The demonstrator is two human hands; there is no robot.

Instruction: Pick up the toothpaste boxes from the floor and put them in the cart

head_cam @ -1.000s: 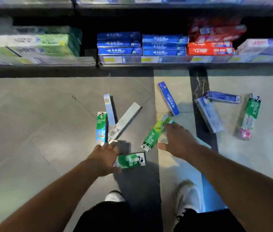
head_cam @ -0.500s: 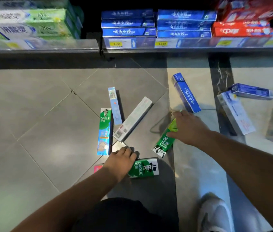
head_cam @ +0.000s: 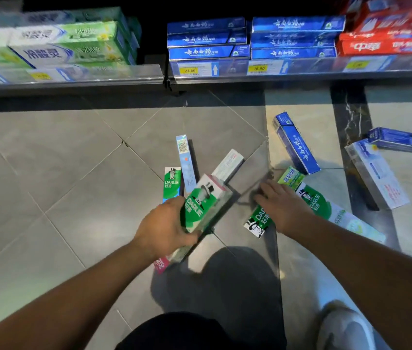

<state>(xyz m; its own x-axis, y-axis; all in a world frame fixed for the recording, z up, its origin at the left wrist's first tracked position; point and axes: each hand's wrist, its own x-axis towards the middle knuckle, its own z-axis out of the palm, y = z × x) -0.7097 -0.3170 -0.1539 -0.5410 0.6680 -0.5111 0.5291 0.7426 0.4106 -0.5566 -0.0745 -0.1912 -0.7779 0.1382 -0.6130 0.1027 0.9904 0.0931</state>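
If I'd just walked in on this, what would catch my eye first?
Toothpaste boxes lie strewn over the grey floor below a stocked shelf. At centre, the left hand holds a green Darlie box lifted off the tiles, while the right hand presses down on another green box lying beside it.

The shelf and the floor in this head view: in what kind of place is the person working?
Most likely a shop aisle, such as a supermarket or drugstore. The low shelf carries stacked toothpaste boxes behind a rail with yellow price tags, and more boxes lie on the tiled floor.
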